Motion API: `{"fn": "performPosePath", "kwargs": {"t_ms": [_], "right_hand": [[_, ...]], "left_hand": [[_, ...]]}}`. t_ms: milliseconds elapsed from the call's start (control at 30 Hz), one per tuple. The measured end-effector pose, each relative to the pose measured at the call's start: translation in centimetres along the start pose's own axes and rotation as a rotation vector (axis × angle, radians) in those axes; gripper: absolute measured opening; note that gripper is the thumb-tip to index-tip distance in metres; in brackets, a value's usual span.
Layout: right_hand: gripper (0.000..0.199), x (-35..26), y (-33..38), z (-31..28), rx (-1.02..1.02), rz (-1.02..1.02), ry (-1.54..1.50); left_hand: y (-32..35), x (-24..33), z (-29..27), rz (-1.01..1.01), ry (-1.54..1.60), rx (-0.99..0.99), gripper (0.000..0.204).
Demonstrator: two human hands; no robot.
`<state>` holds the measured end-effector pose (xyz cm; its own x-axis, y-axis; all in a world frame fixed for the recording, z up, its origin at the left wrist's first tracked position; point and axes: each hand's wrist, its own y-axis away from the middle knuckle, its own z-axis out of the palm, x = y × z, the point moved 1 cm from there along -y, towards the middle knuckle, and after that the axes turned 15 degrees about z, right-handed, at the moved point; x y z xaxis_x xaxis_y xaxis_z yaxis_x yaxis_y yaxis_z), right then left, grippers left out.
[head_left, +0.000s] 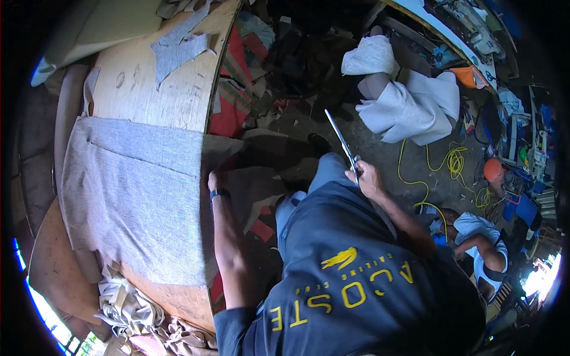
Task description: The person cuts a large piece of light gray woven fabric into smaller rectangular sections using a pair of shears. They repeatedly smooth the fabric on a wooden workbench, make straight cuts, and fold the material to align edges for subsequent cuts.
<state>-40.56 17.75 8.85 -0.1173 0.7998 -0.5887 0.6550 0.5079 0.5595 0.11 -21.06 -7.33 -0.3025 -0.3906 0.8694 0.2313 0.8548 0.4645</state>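
Observation:
A pair of long metal scissors [337, 132] is held in my right hand [369, 180], blades together and pointing away from me above the floor. My left hand [212, 180] is at the right edge of the wooden table, closed on the edge of a large grey fabric piece [136, 196]; some of its fingers are hidden. The fabric lies across the tabletop with a fold or slit line near its far side. A dark wristband [220, 193] is on my left wrist.
The plywood table [160, 110] holds a grey offcut [178, 50] at its far end. Crumpled cloth [127, 305] lies at the near left. Pale fabric [409, 107] is heaped beyond my right hand, and a yellow cable [454, 163] coils on the floor. Another person [481, 237] sits at right.

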Motion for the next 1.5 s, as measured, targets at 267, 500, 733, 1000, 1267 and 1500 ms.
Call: {"fn": "performPosePath", "kwargs": {"t_ms": [267, 500, 733, 1000, 1267, 1500], "right_hand": [[0.032, 2.8, -2.9, -9.9, -0.054, 0.052, -0.034], [0.034, -4.1, -15.1, -14.1, -0.072, -0.147, 0.065], [0.027, -21.3, -20.1, -9.8, -0.2, -0.51, 0.045], [0.023, -30.9, -14.8, 3.7, -0.566, -0.707, -0.029], [0.046, -37.1, -10.8, 8.7, -0.764, -0.881, 0.468], [0.047, -41.3, -10.6, 14.0, -0.941, -0.782, 0.648]], "left_hand": [[3.7, 6.1, 6.0, 0.217, 0.052, 0.048, 0.031], [24.3, 26.7, -11.8, 0.714, 0.456, 0.358, 0.036], [45.6, 30.1, -14.5, 0.552, 0.451, 0.892, 0.045], [48.2, 14.5, 7.1, -0.173, 0.282, 0.442, 0.048], [60.6, -0.7, 11.8, -0.758, 0.241, 0.646, 0.056], [57.3, -12.3, 11.8, -0.791, -0.369, 1.344, 0.046]]}}
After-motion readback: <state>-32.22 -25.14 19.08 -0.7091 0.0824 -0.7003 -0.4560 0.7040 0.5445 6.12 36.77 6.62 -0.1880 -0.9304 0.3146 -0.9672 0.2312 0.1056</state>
